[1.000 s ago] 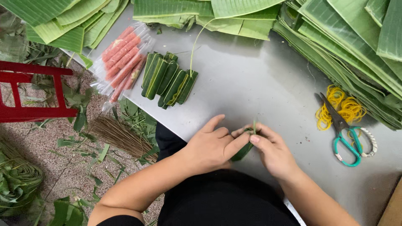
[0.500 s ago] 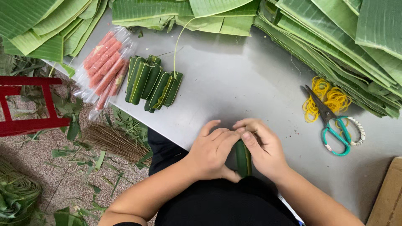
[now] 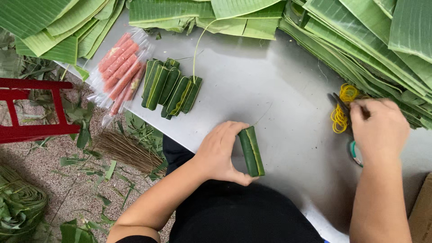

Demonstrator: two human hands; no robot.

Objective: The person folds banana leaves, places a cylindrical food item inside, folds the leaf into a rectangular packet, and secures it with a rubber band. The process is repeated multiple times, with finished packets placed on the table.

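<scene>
Steel table (image 3: pixel 270 85): left hand (image 3: pixel 221 153) clasped around a leaf-wrapped roll (image 3: pixel 251 150) near the front edge; right hand (image 3: pixel 377 130), fingers curled, over yellow rubber bands (image 3: pixel 339 112) and scissors (image 3: pixel 353 150), its grip hidden.

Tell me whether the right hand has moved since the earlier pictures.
Yes. The right hand has left the leaf-wrapped roll and gone right, to the yellow rubber bands by the scissors.

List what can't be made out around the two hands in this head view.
- Scissors: mostly covered by the right hand.
- Whether the right fingers grip a yellow rubber band: fingertips hidden.
- Contents of the leaf-wrapped roll in the left hand: hidden by its leaf.
- Cardboard box: cut by the right edge.
</scene>
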